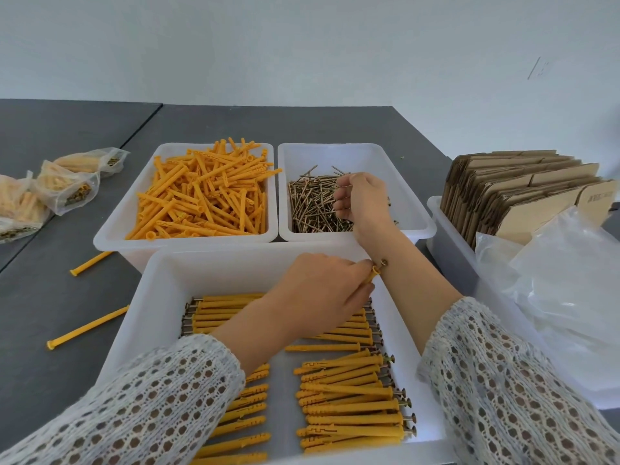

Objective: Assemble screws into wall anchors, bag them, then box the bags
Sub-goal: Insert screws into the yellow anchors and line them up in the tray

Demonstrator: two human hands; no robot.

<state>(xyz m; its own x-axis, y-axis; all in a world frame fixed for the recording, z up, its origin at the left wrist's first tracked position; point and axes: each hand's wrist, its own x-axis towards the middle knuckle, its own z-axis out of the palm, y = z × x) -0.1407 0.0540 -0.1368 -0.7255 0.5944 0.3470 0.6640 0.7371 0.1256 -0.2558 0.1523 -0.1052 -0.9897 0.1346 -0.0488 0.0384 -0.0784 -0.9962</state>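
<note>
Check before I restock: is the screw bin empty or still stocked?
Stocked: loose screws cover much of the screw bin floor; the right hand reaches in.

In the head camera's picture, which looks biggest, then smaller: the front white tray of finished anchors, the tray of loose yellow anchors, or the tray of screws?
1. Front tray, though it is nearest the camera.
2. Anchor tray.
3. Screw tray.

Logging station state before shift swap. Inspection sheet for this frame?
Surface: grey table, seam at left.
Job's things: anchors and screws in separate bins; assembled anchors in rows in near bin; filled bags at left; flat cartons and plastic bags at right.
Clutter: two loose anchors on table.
Hands: left hand holds an assembled anchor; right hand grips screws.
Cables: nothing seen.
Surroundings: white wall.
</note>
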